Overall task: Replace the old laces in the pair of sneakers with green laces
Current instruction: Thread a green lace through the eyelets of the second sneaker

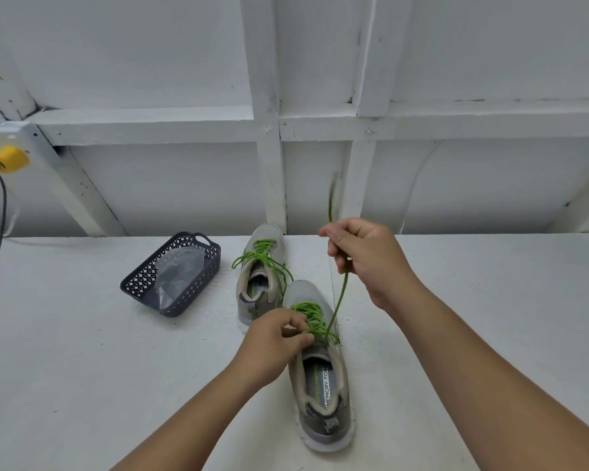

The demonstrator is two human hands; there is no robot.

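On white tabletop (pixel 82 368), near grey mesh sneaker (pixel 323 379): left hand (pixel 272 345) fingers pinch its bright green lace (pixel 312 317) at eyelets; right hand (pixel 364 256) grips lace end, raised. 2nd sneaker (pixel 257 277) behind, laced green.

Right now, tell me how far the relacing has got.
Done: the far sneaker already carries green lacing, ends lying loose. In hand: the right hand pulls a green lace up from the near sneaker while the left hand pinches at its eyelets. Left: finishing the near sneaker.
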